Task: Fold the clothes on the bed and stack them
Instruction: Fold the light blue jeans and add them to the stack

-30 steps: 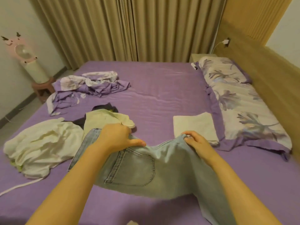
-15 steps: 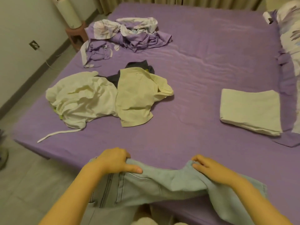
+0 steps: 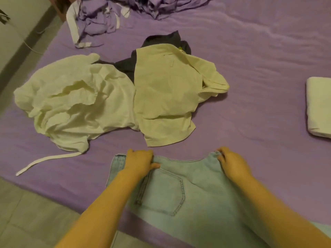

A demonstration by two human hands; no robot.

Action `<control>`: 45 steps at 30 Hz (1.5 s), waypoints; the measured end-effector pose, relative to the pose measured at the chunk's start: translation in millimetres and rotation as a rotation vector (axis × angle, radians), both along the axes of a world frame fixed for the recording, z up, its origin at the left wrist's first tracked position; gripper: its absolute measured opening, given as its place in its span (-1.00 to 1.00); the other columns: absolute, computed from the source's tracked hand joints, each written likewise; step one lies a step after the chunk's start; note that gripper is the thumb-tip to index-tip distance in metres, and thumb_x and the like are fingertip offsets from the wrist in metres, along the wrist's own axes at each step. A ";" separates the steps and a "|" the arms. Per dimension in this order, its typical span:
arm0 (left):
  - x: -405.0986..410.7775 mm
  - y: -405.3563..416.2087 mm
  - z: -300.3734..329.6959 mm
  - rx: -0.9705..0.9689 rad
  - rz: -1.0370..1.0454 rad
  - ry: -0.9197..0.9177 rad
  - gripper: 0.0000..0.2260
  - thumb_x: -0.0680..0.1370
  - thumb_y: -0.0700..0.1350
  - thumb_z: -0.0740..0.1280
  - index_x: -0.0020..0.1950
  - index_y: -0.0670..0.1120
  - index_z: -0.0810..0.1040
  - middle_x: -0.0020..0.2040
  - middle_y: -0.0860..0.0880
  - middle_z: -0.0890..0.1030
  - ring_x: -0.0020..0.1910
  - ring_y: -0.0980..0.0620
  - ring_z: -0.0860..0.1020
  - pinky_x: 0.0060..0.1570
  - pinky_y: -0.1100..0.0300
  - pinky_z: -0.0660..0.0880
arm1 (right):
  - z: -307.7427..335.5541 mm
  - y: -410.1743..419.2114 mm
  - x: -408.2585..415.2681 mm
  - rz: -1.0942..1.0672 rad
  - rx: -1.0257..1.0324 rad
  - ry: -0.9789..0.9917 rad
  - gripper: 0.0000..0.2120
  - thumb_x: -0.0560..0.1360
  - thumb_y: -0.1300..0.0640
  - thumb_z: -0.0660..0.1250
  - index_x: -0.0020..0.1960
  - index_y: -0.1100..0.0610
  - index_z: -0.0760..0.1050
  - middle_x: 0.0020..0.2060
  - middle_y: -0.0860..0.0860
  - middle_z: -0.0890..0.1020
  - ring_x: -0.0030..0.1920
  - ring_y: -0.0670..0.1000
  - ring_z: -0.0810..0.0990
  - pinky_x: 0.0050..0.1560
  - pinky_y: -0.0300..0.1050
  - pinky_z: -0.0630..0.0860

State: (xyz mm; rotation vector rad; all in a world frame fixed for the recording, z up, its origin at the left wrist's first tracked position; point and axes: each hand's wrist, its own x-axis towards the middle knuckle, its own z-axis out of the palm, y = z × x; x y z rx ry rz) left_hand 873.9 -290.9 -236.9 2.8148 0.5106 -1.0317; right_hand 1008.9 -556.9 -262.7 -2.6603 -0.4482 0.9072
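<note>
light blue jeans (image 3: 193, 190) lie flat at the near edge of the purple bed (image 3: 259, 56), back pocket up, waistband toward the bed's middle, lower part hanging off the edge and cut off by frame bottom. left hand (image 3: 140, 161) grips the waistband near its left end, fingers curled over the top edge, thumb pressed on the denim. right hand (image 3: 231, 162) pinches the waistband's right end, fingertips bunching the fabric; thumb hidden, can't tell exact pinch. both forearms cover parts of the jeans. just beyond: cream shirt (image 3: 166, 93) unfolded, touching a crumpled white garment (image 3: 71, 97) w/ a strap trailing out at its near side; dark garment (image 3: 161, 42) mostly hidden under both. folded cream piece (image 3: 318, 106) at right, well apart, cut off by frame edge. purple/white crumpled bedding (image 3: 100, 20) at top, partly out of frame. grey floor tiles (image 3: 32, 217) bottom left.
</note>
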 end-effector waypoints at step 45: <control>129.7 -389.1 -29.7 -0.475 -0.440 -0.052 -0.65 0.64 0.06 0.12 0.41 0.07 0.39 0.39 0.02 0.43 0.40 -0.05 0.29 0.46 0.02 0.03 | 15.0 -346.1 -53.3 -0.230 0.088 -0.130 -0.37 0.44 -0.36 -0.01 0.03 0.05 0.64 -0.11 -0.04 0.67 -0.06 0.08 0.59 0.15 0.01 0.36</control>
